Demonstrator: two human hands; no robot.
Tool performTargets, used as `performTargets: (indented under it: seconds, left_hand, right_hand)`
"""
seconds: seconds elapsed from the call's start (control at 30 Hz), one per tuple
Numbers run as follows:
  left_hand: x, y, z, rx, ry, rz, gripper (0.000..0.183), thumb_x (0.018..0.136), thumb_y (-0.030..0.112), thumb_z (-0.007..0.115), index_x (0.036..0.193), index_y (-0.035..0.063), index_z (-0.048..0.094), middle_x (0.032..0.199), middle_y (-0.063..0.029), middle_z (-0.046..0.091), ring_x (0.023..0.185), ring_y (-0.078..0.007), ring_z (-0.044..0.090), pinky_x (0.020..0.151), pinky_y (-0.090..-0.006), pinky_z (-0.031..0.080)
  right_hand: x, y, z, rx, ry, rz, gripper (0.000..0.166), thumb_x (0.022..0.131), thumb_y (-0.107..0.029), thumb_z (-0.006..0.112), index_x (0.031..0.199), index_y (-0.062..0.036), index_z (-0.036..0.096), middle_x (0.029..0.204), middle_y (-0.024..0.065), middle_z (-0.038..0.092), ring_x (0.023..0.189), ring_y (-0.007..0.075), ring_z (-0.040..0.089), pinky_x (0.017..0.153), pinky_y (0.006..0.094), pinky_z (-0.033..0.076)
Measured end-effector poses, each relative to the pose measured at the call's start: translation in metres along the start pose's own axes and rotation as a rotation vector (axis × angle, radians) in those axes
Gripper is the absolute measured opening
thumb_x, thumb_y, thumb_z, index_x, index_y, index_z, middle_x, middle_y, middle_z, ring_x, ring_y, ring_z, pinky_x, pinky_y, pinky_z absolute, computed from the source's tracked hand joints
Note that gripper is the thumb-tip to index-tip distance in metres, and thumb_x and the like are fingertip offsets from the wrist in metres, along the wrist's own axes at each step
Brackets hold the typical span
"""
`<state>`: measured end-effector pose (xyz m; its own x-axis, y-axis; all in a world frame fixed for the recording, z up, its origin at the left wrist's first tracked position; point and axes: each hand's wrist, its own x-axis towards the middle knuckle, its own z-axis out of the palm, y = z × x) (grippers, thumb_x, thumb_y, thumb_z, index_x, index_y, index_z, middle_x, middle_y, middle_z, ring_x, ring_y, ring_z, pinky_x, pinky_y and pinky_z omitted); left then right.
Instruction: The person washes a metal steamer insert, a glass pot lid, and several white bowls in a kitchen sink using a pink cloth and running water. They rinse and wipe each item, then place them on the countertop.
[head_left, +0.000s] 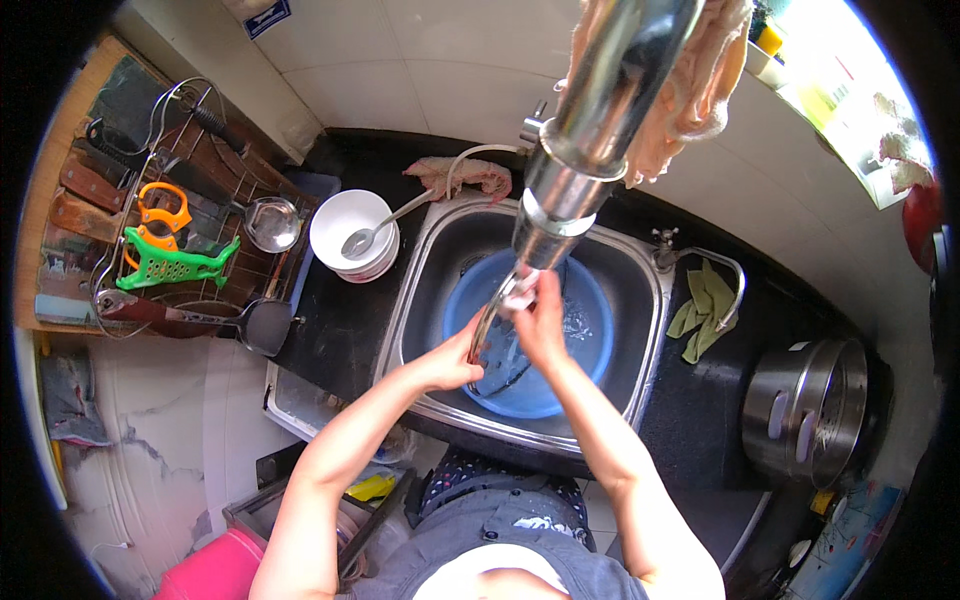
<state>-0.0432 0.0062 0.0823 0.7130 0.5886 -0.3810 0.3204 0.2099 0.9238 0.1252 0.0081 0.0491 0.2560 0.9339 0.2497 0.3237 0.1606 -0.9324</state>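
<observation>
My left hand (455, 361) grips the left side of a shiny, round-edged metal item (486, 327), perhaps a lid, held on edge. At its upper end, my right hand (537, 319) is closed around a pale, wet cloth or sponge (519, 294) pressed against the metal. Both hands are above a blue plastic basin (589, 379) with water in it, standing in a stainless steel sink (637, 300). Directly over the right hand comes the metal faucet spout (559, 202), which hides part of the item's top.
Stacked white bowls (352, 217) with a spoon stand left of the sink, beside a wire rack (225, 150) of utensils. A pink cloth (480, 176) lies behind. On the right are a small tap (664, 251), a green cloth (703, 307) and a steel pot (799, 412). An open drawer (375, 525) is below left.
</observation>
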Motion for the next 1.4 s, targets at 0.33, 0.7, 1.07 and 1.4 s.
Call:
performTargets:
  seconds: [0.33,0.7,1.07,1.4]
  left_hand:
    - [-0.003,0.004,-0.01,-0.328,-0.163,-0.2,0.105,0.06,-0.002,0.064,0.14,0.0202,-0.001,0.134,-0.0166,0.033,0.105,-0.021,0.05,0.078,-0.0313,0.047]
    - [-0.007,-0.044,0.026,-0.202,-0.001,-0.017,0.098,0.061,-0.009,0.049,0.14,0.0205,0.0,0.146,-0.0003,0.0,0.119,-0.0265,0.038,0.085,-0.0345,0.043]
    - [-0.003,-0.019,0.04,0.358,0.002,-0.073,0.074,0.068,0.008,0.06,0.131,0.0034,0.022,0.108,-0.0187,0.053,0.097,-0.029,0.055,0.076,-0.0335,0.046]
    - [-0.003,-0.021,0.024,0.038,0.66,0.025,0.043,0.078,0.02,0.061,0.117,0.0072,0.048,0.101,-0.0106,0.058,0.091,-0.018,0.057,0.083,-0.0316,0.044]
  right_hand:
    - [-0.115,0.003,0.007,-0.127,-0.446,0.099,0.054,0.067,0.009,0.048,0.119,0.0021,0.035,0.12,0.0265,0.033,0.113,0.0441,0.035,0.095,0.0425,0.031]
    - [-0.046,0.104,0.027,-0.646,0.217,0.41,0.053,0.064,0.005,0.051,0.116,-0.0025,0.042,0.122,0.0287,0.03,0.111,0.0446,0.036,0.095,0.0439,0.03]
    - [-0.068,-0.045,0.009,0.105,-0.005,0.208,0.047,0.076,-0.024,0.056,0.116,-0.0013,0.043,0.11,0.0178,0.042,0.104,0.031,0.042,0.09,0.0369,0.033]
    - [-0.05,-0.048,-0.102,0.637,0.378,0.525,0.025,0.081,-0.013,0.052,0.1,0.0036,0.055,0.088,0.0098,0.06,0.075,0.0197,0.06,0.061,0.0333,0.052]
